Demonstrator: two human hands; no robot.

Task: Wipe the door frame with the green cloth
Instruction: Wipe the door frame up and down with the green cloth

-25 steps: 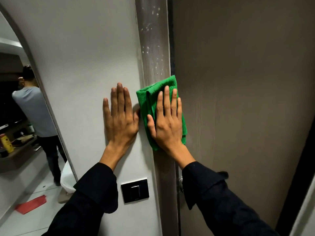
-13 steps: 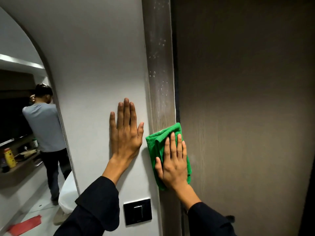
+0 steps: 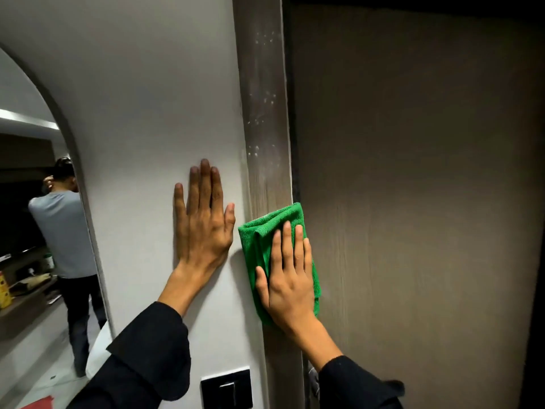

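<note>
On door frame [image 3: 265, 143], right hand [image 3: 290, 286], green cloth [image 3: 259, 246] unmoved since earlier.

No text, label, brand, number or sign is readable anywhere.

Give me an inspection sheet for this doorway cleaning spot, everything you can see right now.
Surface: door frame, upright wooden strip, white specks above the cloth.
Job's things: green cloth, folded, pressed flat on the frame.
Clutter: nothing seen on the frame.
Hands: right hand flat on the cloth; left hand flat on the white wall, fingers spread.
Cables: nothing seen.
Surroundings: brown door right of the frame; black switch low on the wall; arched opening on the left showing another person standing at a counter.
</note>
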